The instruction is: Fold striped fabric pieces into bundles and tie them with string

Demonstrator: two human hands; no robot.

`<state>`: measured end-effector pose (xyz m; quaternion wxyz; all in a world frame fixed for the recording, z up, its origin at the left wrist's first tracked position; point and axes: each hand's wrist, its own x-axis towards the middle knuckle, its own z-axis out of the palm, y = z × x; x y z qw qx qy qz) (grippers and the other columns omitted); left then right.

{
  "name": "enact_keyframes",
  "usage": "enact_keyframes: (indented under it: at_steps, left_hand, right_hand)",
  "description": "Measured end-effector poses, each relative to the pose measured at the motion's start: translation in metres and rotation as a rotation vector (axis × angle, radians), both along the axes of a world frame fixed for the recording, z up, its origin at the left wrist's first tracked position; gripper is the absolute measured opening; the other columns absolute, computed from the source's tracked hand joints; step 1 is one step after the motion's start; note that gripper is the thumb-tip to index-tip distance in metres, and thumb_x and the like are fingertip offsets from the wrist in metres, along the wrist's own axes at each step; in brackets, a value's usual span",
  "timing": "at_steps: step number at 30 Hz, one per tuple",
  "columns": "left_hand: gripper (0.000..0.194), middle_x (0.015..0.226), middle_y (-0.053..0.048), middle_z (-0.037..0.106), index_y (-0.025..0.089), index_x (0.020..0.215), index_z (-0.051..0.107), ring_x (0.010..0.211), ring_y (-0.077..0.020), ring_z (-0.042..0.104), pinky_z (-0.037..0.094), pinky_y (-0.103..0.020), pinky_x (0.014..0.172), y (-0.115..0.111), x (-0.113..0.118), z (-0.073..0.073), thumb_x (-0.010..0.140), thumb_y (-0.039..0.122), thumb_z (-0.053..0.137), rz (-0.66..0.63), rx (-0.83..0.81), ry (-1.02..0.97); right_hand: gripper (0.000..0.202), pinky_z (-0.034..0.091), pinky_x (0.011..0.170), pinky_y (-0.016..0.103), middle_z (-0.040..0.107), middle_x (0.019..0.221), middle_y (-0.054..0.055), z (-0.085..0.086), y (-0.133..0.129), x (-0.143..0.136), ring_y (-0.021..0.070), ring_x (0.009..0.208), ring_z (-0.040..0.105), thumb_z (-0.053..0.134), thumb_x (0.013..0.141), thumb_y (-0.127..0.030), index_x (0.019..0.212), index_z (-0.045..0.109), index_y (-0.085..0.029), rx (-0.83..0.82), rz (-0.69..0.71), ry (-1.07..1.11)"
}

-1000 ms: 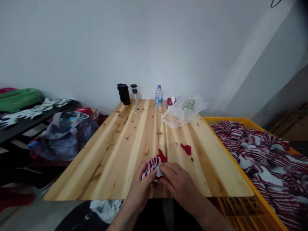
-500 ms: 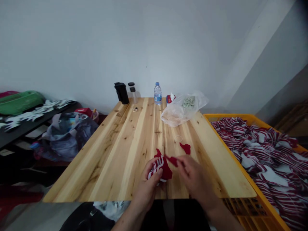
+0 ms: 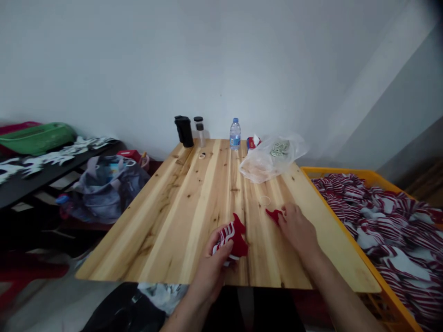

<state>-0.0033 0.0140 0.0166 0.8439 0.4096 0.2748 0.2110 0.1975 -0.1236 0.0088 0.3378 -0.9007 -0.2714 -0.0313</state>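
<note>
My left hand [image 3: 215, 258] is closed around a folded bundle of red-and-white striped knit fabric [image 3: 226, 236] above the table's near part. Plain red cloth with a pointed tip [image 3: 238, 240] sticks out at the bundle's right side. Farther right, my right hand [image 3: 298, 230] has its fingers closed on the edge of a small red cloth piece [image 3: 273, 215], which lies at the tabletop. Its fingertips are partly hidden behind the hand. Just beyond that piece lies a thin pale ring, like a rubber band [image 3: 265, 200].
On the wooden table [image 3: 166, 230] stand a black flask [image 3: 184, 132], a water bottle [image 3: 235, 134] and a clear plastic bag [image 3: 261, 165] holding pale bands. A yellow crate [image 3: 341, 173] of striped knits [image 3: 391, 240] borders the right side. A grey bag [image 3: 110, 189] sits at left.
My right hand has moved from beside the bundle, where it held a red piece, to the other red piece farther right. My left hand still holds the bundle. The view has shifted slightly left.
</note>
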Motion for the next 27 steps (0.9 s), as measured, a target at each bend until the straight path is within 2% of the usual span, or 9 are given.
enact_keyframes:
  at_steps: [1,4,6,9,14,17,20,23,27]
  left_hand:
    - [0.050,0.091,-0.004,0.067,0.021,0.121,0.059,0.067,-0.0134,0.062,0.048,-0.019,0.053,0.000,-0.002,-0.001,0.076,0.034,0.076,0.011,0.003,0.004]
    - [0.046,0.099,-0.005,0.069,0.022,0.121,0.060,0.078,-0.0155,0.065,0.050,-0.021,0.062,0.001,-0.007,-0.002,0.078,0.032,0.075,0.016,0.028,-0.025]
    - [0.044,0.108,-0.005,0.069,0.023,0.120,0.061,0.091,-0.0173,0.065,0.051,-0.023,0.074,0.003,-0.013,-0.003,0.079,0.030,0.074,0.019,0.044,-0.040]
    - [0.040,0.115,-0.005,0.067,0.025,0.120,0.061,0.099,-0.0184,0.064,0.050,-0.024,0.083,0.006,-0.023,-0.005,0.082,0.032,0.072,0.000,0.041,-0.035]
    - [0.036,0.112,-0.005,0.069,0.025,0.122,0.060,0.097,-0.0181,0.065,0.050,-0.025,0.083,0.010,-0.034,-0.010,0.087,0.036,0.064,-0.010,0.012,-0.035]
    - [0.037,0.105,-0.005,0.070,0.023,0.118,0.061,0.090,-0.0171,0.066,0.051,-0.024,0.080,0.010,-0.034,-0.009,0.084,0.036,0.067,0.017,0.007,-0.029]
    - [0.040,0.097,-0.003,0.070,0.022,0.117,0.061,0.078,-0.0150,0.065,0.052,-0.024,0.071,0.011,-0.032,-0.004,0.081,0.038,0.070,0.058,-0.006,-0.025]
    - [0.047,0.085,-0.001,0.067,0.022,0.118,0.059,0.068,-0.0147,0.063,0.049,-0.022,0.055,0.014,-0.032,0.000,0.078,0.043,0.072,0.063,-0.033,0.006]
    - [0.054,0.083,-0.001,0.065,0.023,0.120,0.057,0.063,-0.0147,0.060,0.046,-0.021,0.045,0.016,-0.031,0.000,0.075,0.047,0.074,0.067,-0.049,0.016]
  right_hand:
    - [0.016,0.047,0.077,0.040,0.064,0.103,0.012,0.007,0.002,-0.015,0.0276,0.093,0.061,0.053,0.090,-0.026,0.102,0.060,-0.019,0.012,0.093,-0.079]
    - [0.023,0.047,0.096,0.041,0.061,0.118,0.009,0.020,0.011,-0.065,0.0248,0.112,0.055,0.051,0.095,-0.025,0.117,0.057,-0.024,0.104,0.542,-0.252]
    - [0.028,0.049,0.099,0.038,0.060,0.122,0.008,0.022,0.019,-0.093,0.0218,0.115,0.055,0.053,0.095,-0.023,0.123,0.055,-0.024,0.125,0.684,-0.204]
    - [0.028,0.050,0.100,0.037,0.061,0.122,0.009,0.016,0.029,-0.116,0.0211,0.115,0.056,0.055,0.094,-0.022,0.122,0.056,-0.021,0.172,0.687,-0.150]
    - [0.024,0.055,0.093,0.035,0.066,0.115,0.011,0.000,0.031,-0.127,0.0203,0.106,0.062,0.048,0.097,-0.018,0.118,0.058,-0.018,0.214,0.696,-0.251]
    - [0.026,0.056,0.091,0.036,0.066,0.113,0.012,-0.004,0.029,-0.126,0.0215,0.105,0.063,0.044,0.096,-0.013,0.119,0.056,-0.017,0.181,0.684,-0.352]
    - [0.024,0.055,0.090,0.037,0.066,0.108,0.011,-0.001,0.031,-0.109,0.0217,0.102,0.063,0.045,0.095,-0.013,0.117,0.054,-0.017,0.160,0.576,-0.433]
    - [0.019,0.053,0.088,0.042,0.066,0.105,0.012,0.003,0.041,-0.084,0.0251,0.100,0.061,0.046,0.094,-0.012,0.110,0.057,-0.016,-0.035,0.444,-0.535]
    - [0.020,0.054,0.077,0.041,0.066,0.092,0.010,0.000,0.059,-0.069,0.0255,0.086,0.061,0.047,0.089,-0.003,0.092,0.062,-0.017,-0.283,0.549,-0.558]
